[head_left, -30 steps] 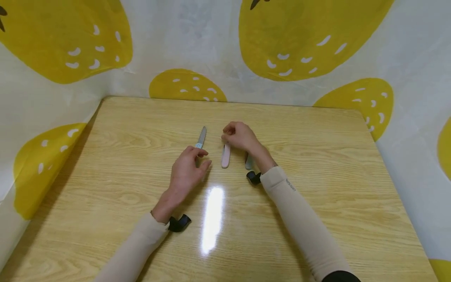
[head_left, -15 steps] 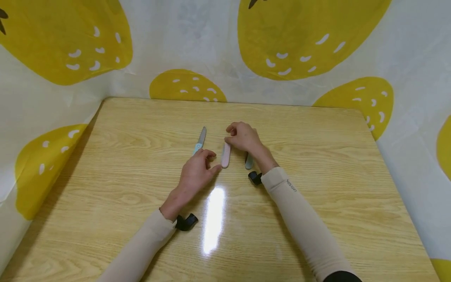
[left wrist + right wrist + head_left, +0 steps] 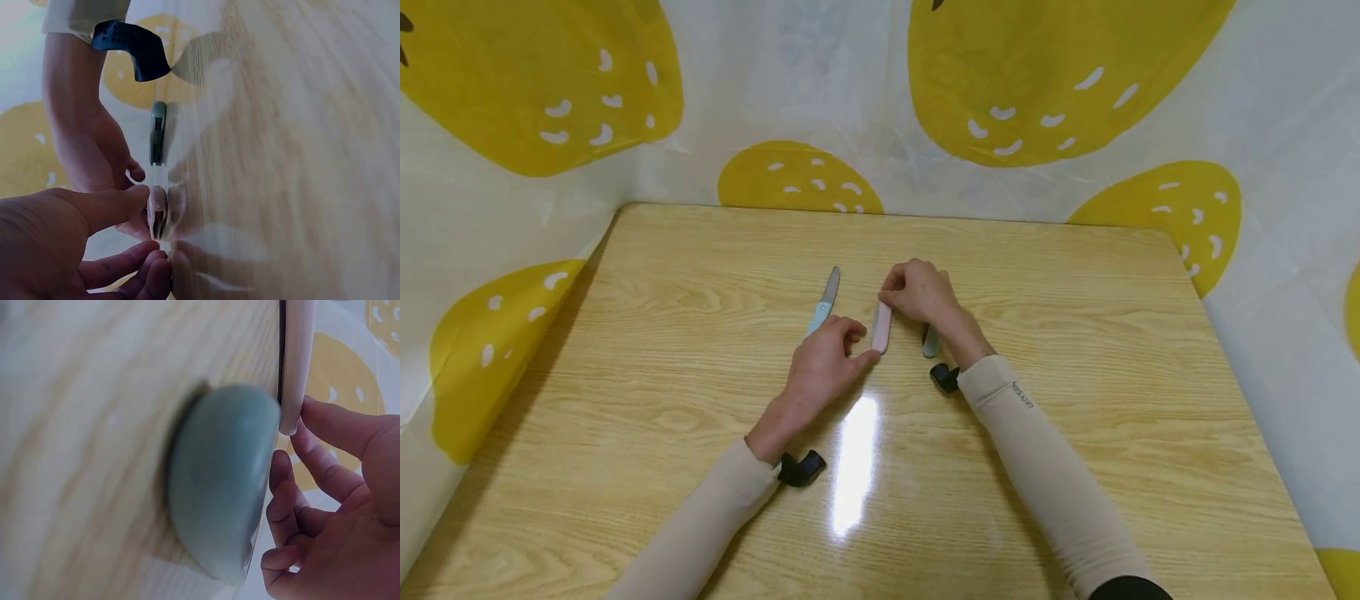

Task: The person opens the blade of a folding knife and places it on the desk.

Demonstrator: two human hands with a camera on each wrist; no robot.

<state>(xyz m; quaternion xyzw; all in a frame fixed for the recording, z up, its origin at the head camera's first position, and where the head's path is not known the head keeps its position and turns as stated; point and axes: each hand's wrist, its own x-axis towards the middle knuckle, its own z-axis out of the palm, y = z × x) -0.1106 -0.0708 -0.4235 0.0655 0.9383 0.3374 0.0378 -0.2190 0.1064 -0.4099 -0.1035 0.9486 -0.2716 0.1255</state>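
Note:
In the head view a folded pink pocket knife lies mid-table between the hands. My right hand pinches its far end; the right wrist view has thumb and index fingertip right at that tip of the pink handle. My left hand reaches in from the left, its thumb tip at the knife's near end, the other fingers loosely bent and apart from it. Left of them lies an unfolded knife with a light blue handle, partly hidden behind the left hand. A folded grey-green pocket knife lies under the right wrist.
The wooden table reaches back to a white curtain with large yellow fruit prints. Black wrist camera mounts sit low at both cuffs. The grey-green knife handle fills the right wrist view's middle.
My left hand has moved right, off the blue-handled knife to the pink knife's near end. The right hand has shifted slightly right onto the pink knife's far end.

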